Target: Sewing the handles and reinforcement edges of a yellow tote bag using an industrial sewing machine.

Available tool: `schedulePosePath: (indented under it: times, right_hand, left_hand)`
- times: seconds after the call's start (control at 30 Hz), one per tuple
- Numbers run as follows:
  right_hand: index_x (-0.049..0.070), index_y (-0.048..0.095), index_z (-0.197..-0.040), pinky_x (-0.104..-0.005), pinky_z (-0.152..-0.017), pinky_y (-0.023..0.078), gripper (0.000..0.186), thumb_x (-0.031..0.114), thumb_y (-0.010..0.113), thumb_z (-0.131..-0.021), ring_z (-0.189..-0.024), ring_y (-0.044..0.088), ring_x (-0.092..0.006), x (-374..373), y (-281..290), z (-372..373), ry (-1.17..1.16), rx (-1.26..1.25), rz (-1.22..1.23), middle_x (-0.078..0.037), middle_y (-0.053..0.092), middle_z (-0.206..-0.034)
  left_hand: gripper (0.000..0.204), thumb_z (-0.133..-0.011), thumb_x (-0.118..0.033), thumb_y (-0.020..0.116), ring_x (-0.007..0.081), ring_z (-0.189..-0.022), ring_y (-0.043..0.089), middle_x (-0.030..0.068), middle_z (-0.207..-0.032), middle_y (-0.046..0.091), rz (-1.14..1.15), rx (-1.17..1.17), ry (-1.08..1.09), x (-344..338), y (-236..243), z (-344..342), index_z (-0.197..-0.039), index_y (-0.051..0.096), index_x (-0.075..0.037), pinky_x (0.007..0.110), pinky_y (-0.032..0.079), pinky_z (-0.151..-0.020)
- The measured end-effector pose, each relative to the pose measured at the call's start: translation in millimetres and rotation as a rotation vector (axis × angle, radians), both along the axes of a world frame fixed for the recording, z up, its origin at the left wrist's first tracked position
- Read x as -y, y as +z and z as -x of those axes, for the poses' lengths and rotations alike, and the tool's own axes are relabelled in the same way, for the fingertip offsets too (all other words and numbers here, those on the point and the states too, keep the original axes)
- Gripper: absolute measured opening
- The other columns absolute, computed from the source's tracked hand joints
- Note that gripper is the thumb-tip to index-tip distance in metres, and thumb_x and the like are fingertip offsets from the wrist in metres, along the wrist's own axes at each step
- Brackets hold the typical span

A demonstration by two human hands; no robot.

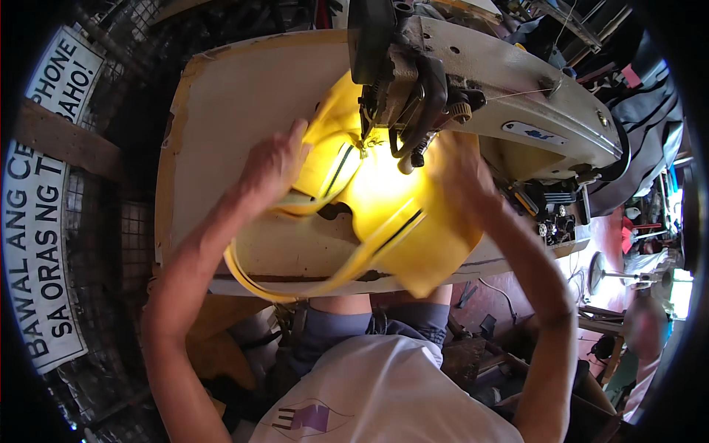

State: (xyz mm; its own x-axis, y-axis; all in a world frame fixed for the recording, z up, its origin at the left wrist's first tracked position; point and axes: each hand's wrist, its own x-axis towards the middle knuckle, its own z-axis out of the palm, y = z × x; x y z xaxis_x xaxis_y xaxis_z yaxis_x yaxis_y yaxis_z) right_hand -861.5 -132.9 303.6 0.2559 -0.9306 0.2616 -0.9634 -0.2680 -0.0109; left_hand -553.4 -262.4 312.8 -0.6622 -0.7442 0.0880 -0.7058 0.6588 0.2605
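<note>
A bright yellow fabric piece (443, 244), with the look of a bag panel, lies under the needle area of a sewing machine (517, 103). Two looped yellow straps (336, 284) with dark stripes run off it to the left and toward me. My left hand (277, 166) is closed at the left edge of the yellow fabric, left of the needle. To the right of the presser foot (362, 148), my right hand (467, 177) rests over the fabric. Its fingers are smeared by motion and glare, so their grip cannot be made out.
The pale worktable (236, 111) has worn brown edges. A metal grid wall with white signs (44, 258) stands at left. Small parts and tools (557, 221) lie on the table's right end. Dark material (642, 140) is piled behind it, and a fan (600, 273) stands farther right.
</note>
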Motion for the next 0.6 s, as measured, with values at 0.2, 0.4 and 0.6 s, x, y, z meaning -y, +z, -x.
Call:
schedulePosePath:
  times: [0.2,0.4,0.6]
  right_hand:
    - [0.0,0.059,-0.109,-0.0483,-0.096,0.043,0.028,0.009,0.056,-0.083,-0.114,0.051,-0.0397,34.8,9.9,-1.5,-0.038,0.202,0.081,-0.02,0.056,-0.118]
    - [0.003,0.06,-0.12,-0.0467,-0.098,0.044,0.038,0.005,0.058,-0.082,-0.109,0.055,-0.0413,0.8,-3.2,-24.0,0.103,0.205,0.319,-0.021,0.06,-0.114]
    - [0.005,0.061,-0.124,-0.0425,-0.081,0.045,0.037,0.022,0.061,-0.091,-0.089,0.058,-0.029,-13.8,1.0,-69.6,0.262,0.294,0.077,-0.013,0.062,-0.107]
  left_hand:
    - [0.077,-0.091,-0.02,0.064,0.0453,-0.088,0.064,0.0296,-0.098,0.064,0.03,-0.078,0.181,-66.3,-4.7,-12.0,-0.154,0.02,-0.01,0.051,0.053,-0.074]
    - [0.061,-0.084,-0.023,0.072,0.0326,-0.127,0.047,0.0196,-0.124,0.054,0.348,-0.015,-0.003,-69.1,24.7,8.5,-0.137,0.048,-0.005,0.049,0.04,-0.102]
    - [0.057,-0.081,-0.035,0.073,0.0368,-0.13,0.043,0.0182,-0.131,0.053,0.105,-0.246,-0.272,-59.5,3.4,17.7,-0.124,0.058,-0.001,0.047,0.029,-0.114]
